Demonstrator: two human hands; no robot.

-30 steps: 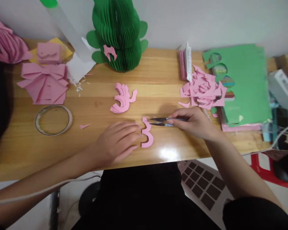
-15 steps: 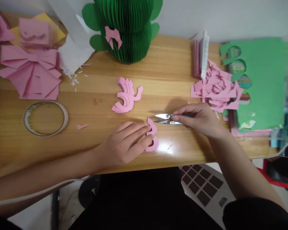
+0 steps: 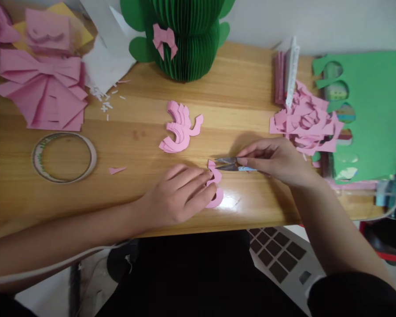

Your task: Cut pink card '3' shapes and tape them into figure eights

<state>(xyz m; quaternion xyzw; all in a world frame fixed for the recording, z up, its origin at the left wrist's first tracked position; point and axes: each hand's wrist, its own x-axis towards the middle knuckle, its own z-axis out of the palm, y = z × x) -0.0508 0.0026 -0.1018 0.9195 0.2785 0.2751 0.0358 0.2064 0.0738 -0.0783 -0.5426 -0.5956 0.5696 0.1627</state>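
Observation:
My left hand (image 3: pixel 180 193) lies on the wooden table (image 3: pixel 135 149), fingers curled over the left side of a pink paper cutout (image 3: pixel 215 188) shaped like a 3, pressing it down. My right hand (image 3: pixel 277 160) pinches small metal thread snips (image 3: pixel 229 164), whose blades point left and touch the cutout's top edge. A stack of the same pink cutouts (image 3: pixel 181 127) sits just behind, in the table's middle.
A green honeycomb paper cactus (image 3: pixel 185 39) with a pink bow stands at the back. Pink scraps (image 3: pixel 305 119) and green sheets (image 3: pixel 366 110) lie right. A tape roll (image 3: pixel 64 157) and folded pink paper bows (image 3: pixel 42 94) lie left. The table's front edge runs under my forearms.
My left hand slid right and closed over the pink cutout. The snips' tips came up against the cutout's top. The camera tipped down and shifted slightly.

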